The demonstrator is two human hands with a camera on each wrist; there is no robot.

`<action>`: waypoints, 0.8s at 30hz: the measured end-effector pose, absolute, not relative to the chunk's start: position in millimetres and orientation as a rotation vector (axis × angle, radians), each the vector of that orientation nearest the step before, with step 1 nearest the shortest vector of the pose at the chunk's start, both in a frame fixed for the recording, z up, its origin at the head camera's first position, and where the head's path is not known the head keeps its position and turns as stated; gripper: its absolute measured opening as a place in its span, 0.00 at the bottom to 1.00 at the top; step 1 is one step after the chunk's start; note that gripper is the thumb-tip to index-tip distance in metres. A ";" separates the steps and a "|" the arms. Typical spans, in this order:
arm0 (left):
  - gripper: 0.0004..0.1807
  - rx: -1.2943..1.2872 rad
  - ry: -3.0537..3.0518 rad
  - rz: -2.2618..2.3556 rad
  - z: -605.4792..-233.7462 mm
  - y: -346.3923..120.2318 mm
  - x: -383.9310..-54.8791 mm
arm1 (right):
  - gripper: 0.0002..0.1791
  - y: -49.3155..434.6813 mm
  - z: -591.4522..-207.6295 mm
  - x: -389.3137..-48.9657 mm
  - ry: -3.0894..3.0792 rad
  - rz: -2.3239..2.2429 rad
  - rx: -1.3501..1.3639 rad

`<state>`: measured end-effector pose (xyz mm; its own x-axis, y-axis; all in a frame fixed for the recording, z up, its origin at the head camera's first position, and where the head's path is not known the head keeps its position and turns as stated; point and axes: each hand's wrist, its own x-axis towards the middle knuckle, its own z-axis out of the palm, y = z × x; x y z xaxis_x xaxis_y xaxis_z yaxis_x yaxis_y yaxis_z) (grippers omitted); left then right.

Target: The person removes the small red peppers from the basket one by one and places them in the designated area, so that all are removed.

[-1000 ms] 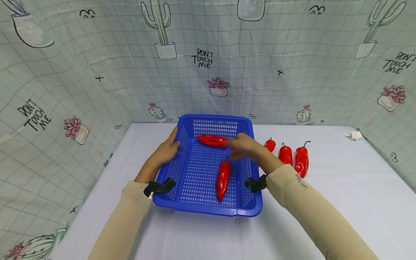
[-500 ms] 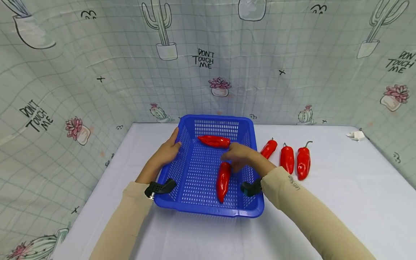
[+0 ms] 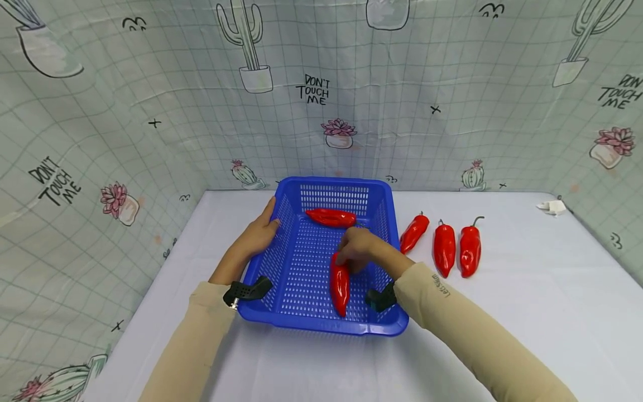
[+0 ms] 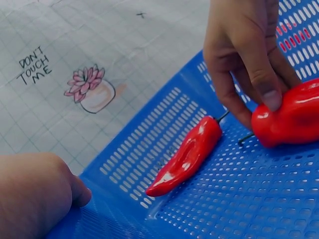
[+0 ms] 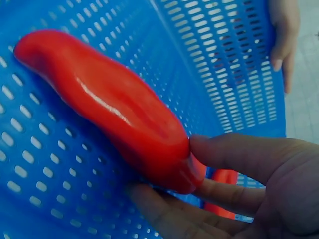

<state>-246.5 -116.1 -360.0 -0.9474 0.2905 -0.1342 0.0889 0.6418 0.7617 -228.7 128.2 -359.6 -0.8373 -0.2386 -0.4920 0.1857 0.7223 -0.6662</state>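
Observation:
A blue perforated plastic basket stands on the white table. My left hand grips its left rim, thumb on the inner side; the far side of that grip is hidden. Inside the basket, my right hand pinches the stem end of a red pepper between thumb and fingers. In the right wrist view this pepper slants over the basket floor, its tip pointing away from the hand. A second red pepper lies along the basket's back wall, its stem toward the right.
To the right of the basket, three red peppers lie on the table: a tilted one close to the rim, a middle one and an outer one. A small white object lies at the back right. A patterned cloth hangs behind.
My right hand has left the pepper at the back wall, come nearer and taken hold of the front pepper's stem end, shifting it slightly left. My left hand has stayed on the rim.

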 end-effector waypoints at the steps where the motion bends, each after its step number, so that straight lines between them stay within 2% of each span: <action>1: 0.35 0.305 2.619 1.191 -360.1 -116.1 -246.6 | 0.22 126.7 -359.9 -228.4 2.366 -0.998 -0.037; 9: 0.35 0.293 2.621 1.180 -360.2 -115.7 -247.2 | 0.15 115.9 -359.7 -224.5 2.331 -1.006 -0.028; 18: 0.34 0.286 2.631 1.158 -357.3 -113.6 -245.9 | 0.14 116.4 -356.8 -225.1 2.379 -1.007 -0.086; 24: 0.34 0.288 2.627 1.156 -359.5 -113.5 -246.7 | 0.17 131.4 -350.5 -232.3 2.356 -1.277 -0.060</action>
<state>-246.7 -113.5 -359.5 -0.9476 0.2806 -0.1524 0.0772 0.6644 0.7434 -232.3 131.4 -350.5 -0.8947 -0.2490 -0.3708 0.1748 0.5688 -0.8037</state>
